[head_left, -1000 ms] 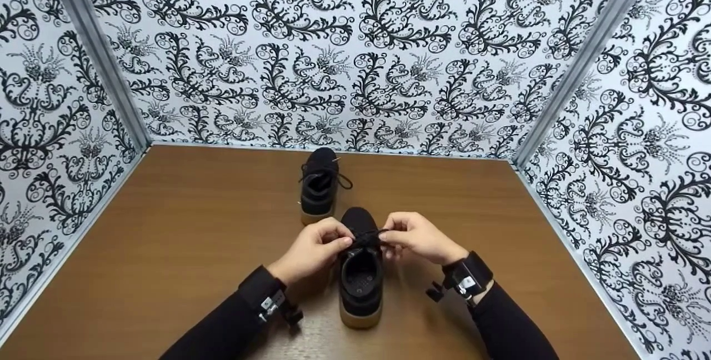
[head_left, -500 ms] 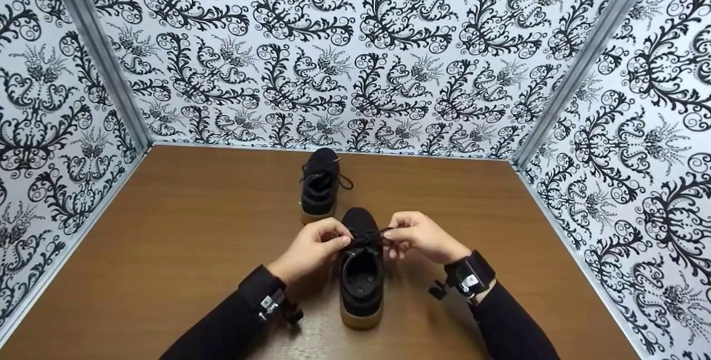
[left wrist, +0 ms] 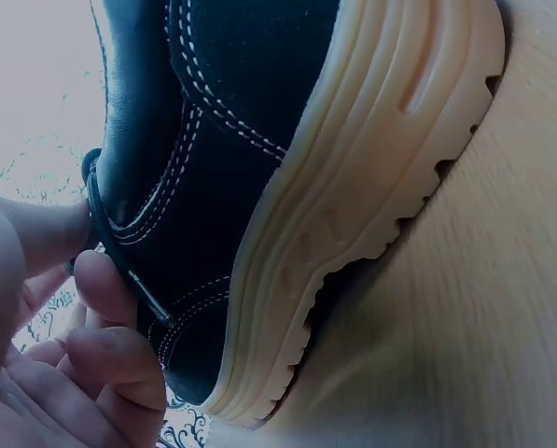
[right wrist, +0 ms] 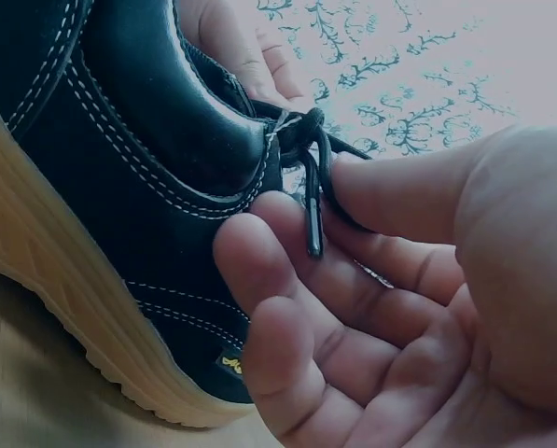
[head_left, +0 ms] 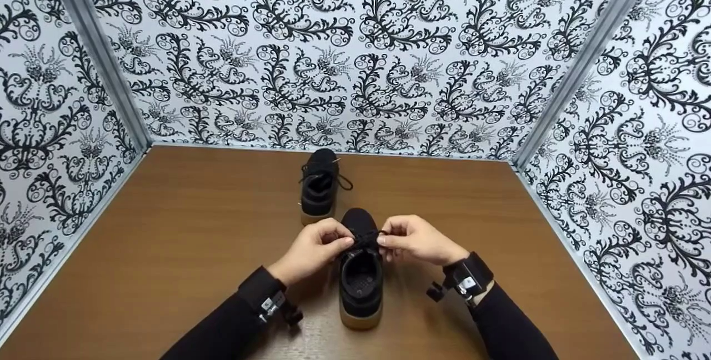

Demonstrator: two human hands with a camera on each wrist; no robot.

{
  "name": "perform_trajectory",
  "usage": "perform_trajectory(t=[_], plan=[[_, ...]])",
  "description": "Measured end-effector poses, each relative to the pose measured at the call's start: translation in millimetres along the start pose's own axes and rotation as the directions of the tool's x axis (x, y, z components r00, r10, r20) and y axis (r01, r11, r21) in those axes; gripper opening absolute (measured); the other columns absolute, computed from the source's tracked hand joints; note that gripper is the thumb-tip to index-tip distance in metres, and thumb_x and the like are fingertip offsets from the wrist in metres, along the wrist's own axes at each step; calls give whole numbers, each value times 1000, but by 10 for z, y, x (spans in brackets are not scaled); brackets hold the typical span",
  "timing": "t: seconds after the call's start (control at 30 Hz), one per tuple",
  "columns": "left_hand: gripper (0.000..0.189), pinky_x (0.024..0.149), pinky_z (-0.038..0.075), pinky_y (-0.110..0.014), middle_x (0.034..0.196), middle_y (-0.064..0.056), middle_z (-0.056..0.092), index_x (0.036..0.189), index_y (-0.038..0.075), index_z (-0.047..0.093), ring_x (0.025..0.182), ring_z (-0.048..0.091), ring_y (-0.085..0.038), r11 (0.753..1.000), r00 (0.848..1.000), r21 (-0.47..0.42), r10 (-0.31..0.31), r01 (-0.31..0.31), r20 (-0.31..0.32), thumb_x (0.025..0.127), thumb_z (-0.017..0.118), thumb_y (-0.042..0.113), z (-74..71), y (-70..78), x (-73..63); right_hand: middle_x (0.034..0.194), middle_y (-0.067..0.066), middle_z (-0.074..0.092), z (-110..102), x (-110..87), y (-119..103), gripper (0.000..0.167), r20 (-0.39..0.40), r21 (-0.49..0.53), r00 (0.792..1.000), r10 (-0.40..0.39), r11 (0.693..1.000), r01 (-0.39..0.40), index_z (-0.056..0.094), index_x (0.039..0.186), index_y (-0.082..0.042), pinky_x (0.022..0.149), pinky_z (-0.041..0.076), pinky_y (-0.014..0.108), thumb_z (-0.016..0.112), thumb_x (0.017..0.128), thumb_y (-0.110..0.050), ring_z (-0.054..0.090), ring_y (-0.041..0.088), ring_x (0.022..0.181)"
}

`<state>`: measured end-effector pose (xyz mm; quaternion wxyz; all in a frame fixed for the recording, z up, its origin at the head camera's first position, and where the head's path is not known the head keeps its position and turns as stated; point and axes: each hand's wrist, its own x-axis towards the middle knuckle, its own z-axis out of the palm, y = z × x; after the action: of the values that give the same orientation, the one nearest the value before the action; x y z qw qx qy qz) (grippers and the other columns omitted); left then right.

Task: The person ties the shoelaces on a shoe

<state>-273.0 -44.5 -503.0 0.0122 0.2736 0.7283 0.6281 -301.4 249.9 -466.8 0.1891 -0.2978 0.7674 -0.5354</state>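
Note:
A black shoe (head_left: pixel 361 296) with a tan sole stands on the table, toe pointing away from me. Both hands are at its laces. My left hand (head_left: pixel 312 253) pinches a black shoelace (left wrist: pixel 108 233) between thumb and fingers on the left side, its tipped end hanging down in the left wrist view. On the other side, my right hand (head_left: pixel 420 241) pinches a lace loop with thumb and forefinger. The right wrist view shows a lace knot (right wrist: pixel 301 126) over the tongue and a lace end (right wrist: pixel 313 219) dangling beside the fingers.
A second black shoe (head_left: pixel 318 204) with a tan sole stands farther back and slightly left, one lace loop lying out to its right. The brown wooden table (head_left: pixel 211 199) is walled on three sides by patterned panels (head_left: pixel 311 60) with metal corner posts.
My right hand drew slightly outward to the right with the lace, then came back in toward the shoe and a little lower. The left hand and both shoes stay nearly still.

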Motion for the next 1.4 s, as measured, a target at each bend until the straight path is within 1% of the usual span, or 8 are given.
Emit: perform_trajectory(t=[0.33,0.57,0.83,0.93,1.03,1.17,1.27,1.4], plan=[[11,63,47,-23,79,0,61,106,-3,76,66,56,-9,999,1000,-43,-9,9,2,105,77,9,-25,12,-9,94,39,71,-26,-13,-3,14,-5,-30,1000,9,1000,-9,71,105,0,63,58,31,76,107,-13,71,35,73],[12,64,49,-23,78,1,61,106,-3,75,67,57,-9,999,1000,-48,-12,12,3,105,77,9,-26,14,-2,88,19,73,-48,-33,-37,16,1,-52,1000,10,999,-10,71,106,2,60,52,28,77,106,-13,63,22,69],[14,60,45,-23,75,1,58,105,-4,73,66,54,-11,988,996,-125,-84,86,19,105,76,10,-32,15,5,83,20,66,-64,-46,-44,18,2,-50,1000,13,999,-13,70,103,4,57,47,23,78,105,-12,58,13,64],[16,58,43,-23,75,1,57,106,-4,72,65,53,-11,985,994,-137,-105,107,24,106,75,12,-33,12,-1,82,14,67,-46,-32,-42,18,-14,-33,1000,13,999,-13,70,104,4,57,47,24,78,105,-12,58,14,63],[16,59,43,-23,76,0,58,109,-3,74,64,52,-11,989,995,-113,-93,95,25,108,74,13,-27,17,-10,83,16,68,-14,-12,-26,18,-27,-17,1000,8,1000,-9,71,105,4,59,49,26,77,106,-13,60,19,65],[15,60,46,-22,86,-3,66,115,0,78,65,54,-10,998,999,-53,-44,45,18,108,75,12,-10,16,-14,90,30,69,22,10,2,17,-29,-33,999,-15,999,14,75,108,-2,62,54,29,75,109,-19,66,27,69],[13,61,47,-22,97,-7,68,115,2,79,67,56,-9,1000,1000,-19,-13,14,9,106,77,11,11,22,-13,92,31,70,29,21,23,18,-38,-69,998,-49,997,46,79,107,-6,62,55,31,72,111,-23,68,30,70],[11,60,47,-22,95,-6,65,110,-1,78,66,56,-8,1000,1000,-9,5,-5,-6,106,77,10,24,22,-11,85,23,72,25,16,20,23,-48,-92,996,-79,993,75,80,101,-6,60,52,31,70,113,-23,67,32,69]])
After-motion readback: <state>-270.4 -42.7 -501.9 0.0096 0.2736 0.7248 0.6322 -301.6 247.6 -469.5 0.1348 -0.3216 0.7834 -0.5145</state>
